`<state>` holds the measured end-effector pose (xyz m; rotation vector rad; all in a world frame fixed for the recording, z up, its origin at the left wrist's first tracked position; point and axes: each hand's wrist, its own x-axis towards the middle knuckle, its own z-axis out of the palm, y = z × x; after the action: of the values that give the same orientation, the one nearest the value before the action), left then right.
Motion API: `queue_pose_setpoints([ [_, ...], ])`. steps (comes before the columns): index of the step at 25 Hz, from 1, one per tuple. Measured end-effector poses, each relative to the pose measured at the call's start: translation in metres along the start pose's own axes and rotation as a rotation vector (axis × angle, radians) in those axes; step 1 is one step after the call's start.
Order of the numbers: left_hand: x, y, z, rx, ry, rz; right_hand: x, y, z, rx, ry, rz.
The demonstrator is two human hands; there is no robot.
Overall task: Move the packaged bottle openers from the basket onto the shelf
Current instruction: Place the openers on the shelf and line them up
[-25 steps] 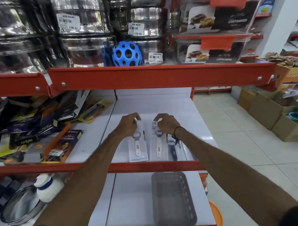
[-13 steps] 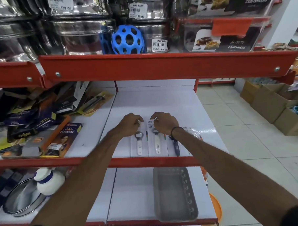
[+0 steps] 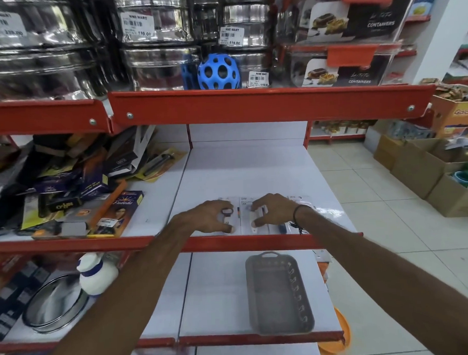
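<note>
Below "NINE MART" price tags [image 3: 232, 35], both spread hands, left hand [image 3: 211, 216] and right hand [image 3: 273, 209], press packaged bottle openers [image 3: 244, 217] flat.

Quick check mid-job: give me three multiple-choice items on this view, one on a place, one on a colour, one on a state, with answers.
1. Where is the grey basket?
A. on the shelf below the hands
B. on the floor
C. on the top shelf

2. What colour is the holed ball?
A. red
B. blue
C. green

3. What is in the basket?
A. three packs
B. one pack
C. nothing visible

Answers: 1 A, it lies one level under the packs. 2 B, it is blue among the steel tins. 3 C, its floor shows bare while the left hand and right hand rest on the packs.
</note>
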<state>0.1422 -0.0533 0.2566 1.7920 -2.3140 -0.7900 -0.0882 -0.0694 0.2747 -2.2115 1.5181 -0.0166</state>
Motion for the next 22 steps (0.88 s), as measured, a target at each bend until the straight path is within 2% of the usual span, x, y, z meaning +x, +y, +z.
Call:
queue_pose_setpoints([
  [22, -0.003, -0.011, 0.008, 0.003, 0.023, 0.037, 0.003, 0.000, 0.004, -0.071, 0.015, -0.020],
])
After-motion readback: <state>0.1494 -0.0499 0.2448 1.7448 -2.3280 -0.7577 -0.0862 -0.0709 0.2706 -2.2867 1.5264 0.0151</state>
